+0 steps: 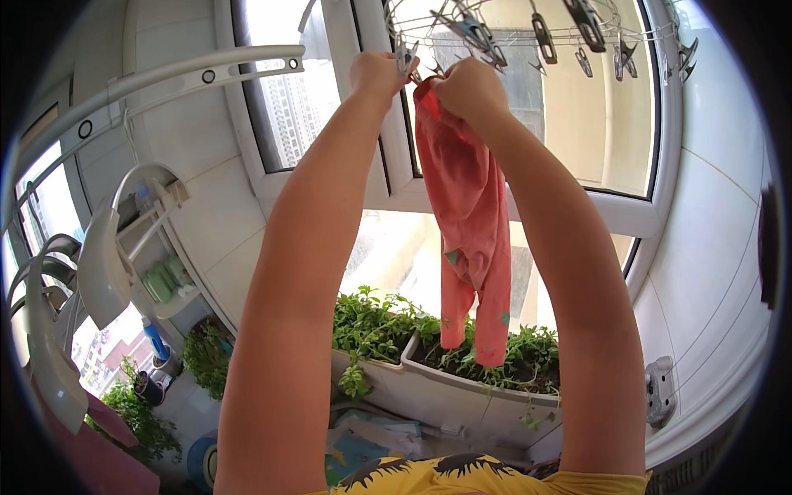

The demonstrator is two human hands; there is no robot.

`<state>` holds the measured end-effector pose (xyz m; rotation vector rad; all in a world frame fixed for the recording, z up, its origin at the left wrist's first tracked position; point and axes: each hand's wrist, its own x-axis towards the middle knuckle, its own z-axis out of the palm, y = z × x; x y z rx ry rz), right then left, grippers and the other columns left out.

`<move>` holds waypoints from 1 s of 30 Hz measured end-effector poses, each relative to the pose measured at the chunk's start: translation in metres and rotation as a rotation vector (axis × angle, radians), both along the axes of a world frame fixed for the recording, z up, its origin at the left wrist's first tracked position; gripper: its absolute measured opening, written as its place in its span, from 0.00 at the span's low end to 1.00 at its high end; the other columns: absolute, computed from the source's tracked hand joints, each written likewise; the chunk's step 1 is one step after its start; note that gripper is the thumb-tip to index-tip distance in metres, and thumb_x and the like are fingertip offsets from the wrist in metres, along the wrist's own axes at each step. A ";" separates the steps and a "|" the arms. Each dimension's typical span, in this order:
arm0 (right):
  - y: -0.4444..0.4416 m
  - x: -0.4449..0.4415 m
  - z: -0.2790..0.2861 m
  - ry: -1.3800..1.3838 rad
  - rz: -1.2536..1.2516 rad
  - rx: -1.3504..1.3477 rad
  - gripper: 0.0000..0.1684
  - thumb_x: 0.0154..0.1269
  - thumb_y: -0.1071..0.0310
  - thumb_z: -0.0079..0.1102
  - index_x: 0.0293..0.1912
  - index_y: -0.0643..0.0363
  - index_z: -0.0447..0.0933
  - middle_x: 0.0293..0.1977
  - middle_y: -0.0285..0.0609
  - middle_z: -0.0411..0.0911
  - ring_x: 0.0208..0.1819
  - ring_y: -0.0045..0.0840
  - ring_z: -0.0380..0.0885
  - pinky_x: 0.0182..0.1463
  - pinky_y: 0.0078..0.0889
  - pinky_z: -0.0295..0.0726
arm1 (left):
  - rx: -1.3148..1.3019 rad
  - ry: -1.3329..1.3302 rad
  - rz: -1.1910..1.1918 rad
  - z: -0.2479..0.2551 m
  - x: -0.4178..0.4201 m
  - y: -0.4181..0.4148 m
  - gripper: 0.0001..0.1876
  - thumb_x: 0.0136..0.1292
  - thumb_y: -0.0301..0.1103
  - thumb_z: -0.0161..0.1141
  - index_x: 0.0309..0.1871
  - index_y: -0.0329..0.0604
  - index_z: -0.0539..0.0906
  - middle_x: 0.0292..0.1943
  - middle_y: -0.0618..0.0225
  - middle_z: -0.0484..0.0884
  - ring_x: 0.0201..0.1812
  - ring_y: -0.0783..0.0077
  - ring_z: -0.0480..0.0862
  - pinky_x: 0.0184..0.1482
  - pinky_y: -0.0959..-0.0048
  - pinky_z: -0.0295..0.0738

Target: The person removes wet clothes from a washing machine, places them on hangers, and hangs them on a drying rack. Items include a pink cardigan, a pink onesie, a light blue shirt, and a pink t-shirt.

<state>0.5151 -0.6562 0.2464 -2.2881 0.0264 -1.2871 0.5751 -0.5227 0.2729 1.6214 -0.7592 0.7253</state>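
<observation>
Both of my arms reach up in front of a window. My right hand (pixel 473 90) grips the waistband of a pair of small coral-pink trousers (pixel 461 185), which hang down with their legs lowest. A few green patches show on the trousers. My left hand (pixel 376 77) pinches a metal clothes peg (pixel 406 59) close to the left side of the waistband. Whether this peg bites on the cloth is hard to tell. Above both hands hangs a round wire drying rack (pixel 507 31) with several metal pegs, among them a dark peg (pixel 544 38) to the right.
Below the trousers stand planter boxes (pixel 482 387) with leafy green plants (pixel 374 322). A white drying rail (pixel 179 67) juts in from the left. Plastic hangers (pixel 102 272) hang at far left, near pink cloth (pixel 93 451) and a shelf (pixel 176 303). A tiled wall (pixel 711 204) bounds the right.
</observation>
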 end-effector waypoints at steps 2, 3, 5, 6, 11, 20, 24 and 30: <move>0.002 -0.011 0.006 0.084 0.012 -0.015 0.12 0.53 0.65 0.53 0.32 0.60 0.81 0.34 0.47 0.81 0.39 0.37 0.81 0.41 0.34 0.80 | -0.041 -0.009 -0.043 0.000 0.012 0.001 0.17 0.47 0.37 0.71 0.33 0.32 0.82 0.27 0.64 0.81 0.29 0.75 0.81 0.35 0.78 0.76; 0.001 -0.008 0.006 0.093 -0.007 -0.012 0.12 0.53 0.65 0.53 0.33 0.60 0.81 0.34 0.47 0.81 0.39 0.37 0.81 0.41 0.34 0.80 | -0.060 -0.012 -0.068 -0.001 0.012 -0.001 0.16 0.47 0.37 0.71 0.33 0.32 0.82 0.28 0.64 0.82 0.29 0.75 0.81 0.36 0.78 0.77; -0.002 -0.002 0.008 0.112 -0.045 -0.008 0.12 0.52 0.65 0.54 0.34 0.60 0.81 0.35 0.47 0.81 0.40 0.36 0.81 0.42 0.34 0.80 | -0.065 0.006 -0.049 -0.002 0.012 -0.004 0.13 0.49 0.34 0.69 0.33 0.33 0.82 0.29 0.64 0.82 0.29 0.75 0.81 0.37 0.78 0.78; -0.002 -0.003 0.009 0.117 -0.051 -0.008 0.13 0.53 0.62 0.55 0.31 0.60 0.82 0.32 0.47 0.81 0.38 0.36 0.81 0.41 0.34 0.79 | -0.069 0.013 -0.039 -0.002 0.010 -0.005 0.12 0.50 0.33 0.69 0.33 0.33 0.82 0.29 0.64 0.83 0.30 0.75 0.81 0.38 0.78 0.79; -0.007 0.002 0.010 0.070 -0.082 -0.014 0.17 0.55 0.55 0.58 0.27 0.60 0.82 0.26 0.47 0.81 0.33 0.36 0.81 0.40 0.36 0.78 | -0.064 -0.055 -0.004 -0.006 0.015 -0.013 0.10 0.53 0.30 0.66 0.33 0.32 0.82 0.30 0.63 0.83 0.31 0.75 0.82 0.39 0.78 0.79; -0.011 0.004 0.009 0.110 0.034 -0.004 0.20 0.53 0.51 0.60 0.29 0.60 0.83 0.25 0.47 0.81 0.32 0.36 0.81 0.39 0.34 0.78 | 0.005 -0.149 0.037 -0.017 0.015 -0.011 0.13 0.53 0.36 0.66 0.35 0.35 0.83 0.30 0.64 0.83 0.31 0.75 0.81 0.38 0.75 0.76; -0.011 0.003 0.006 0.087 0.034 -0.025 0.21 0.51 0.52 0.60 0.31 0.62 0.82 0.28 0.48 0.81 0.34 0.36 0.81 0.39 0.34 0.79 | 0.032 -0.091 -0.012 -0.024 0.007 -0.007 0.17 0.55 0.43 0.64 0.37 0.36 0.81 0.31 0.67 0.81 0.32 0.79 0.79 0.40 0.76 0.75; -0.026 0.002 -0.003 0.067 0.148 0.034 0.22 0.49 0.54 0.62 0.34 0.65 0.82 0.31 0.51 0.82 0.33 0.36 0.81 0.39 0.34 0.79 | 0.199 0.198 -0.102 -0.047 0.011 -0.013 0.18 0.59 0.44 0.60 0.39 0.35 0.82 0.26 0.65 0.80 0.30 0.76 0.80 0.30 0.76 0.74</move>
